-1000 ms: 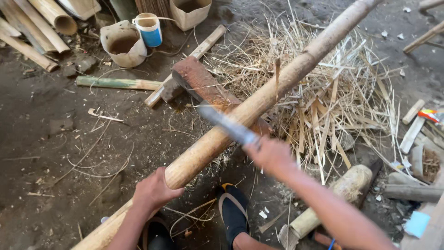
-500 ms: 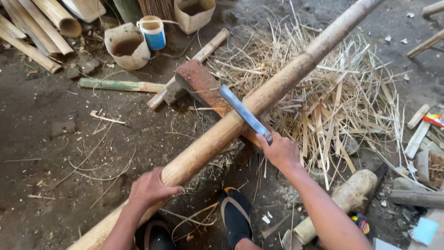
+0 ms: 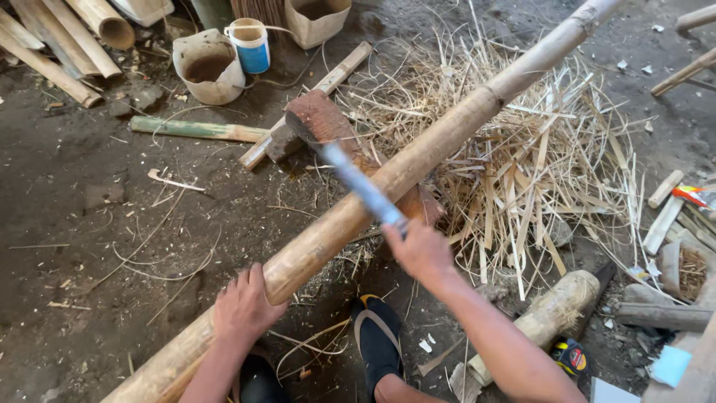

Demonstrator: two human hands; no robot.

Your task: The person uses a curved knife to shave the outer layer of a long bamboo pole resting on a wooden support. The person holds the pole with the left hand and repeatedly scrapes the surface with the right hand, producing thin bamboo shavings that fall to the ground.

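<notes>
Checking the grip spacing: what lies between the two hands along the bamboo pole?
In the head view, only bare bamboo pole runs between the left hand and the right hand, which grips a blade laid across it.

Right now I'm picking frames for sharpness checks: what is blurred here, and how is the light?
Head view: the blade in the right hand is smeared by motion, its edges soft; the bamboo pole, the left hand on it and the straw pile are sharp. Light is soft and even, with no glare and only faint shadows; the pole's line bows slightly, which suggests a wide lens.

bare dirt floor [image 3: 97, 224] left free | shavings pile [image 3: 537, 172] clutters right
</notes>
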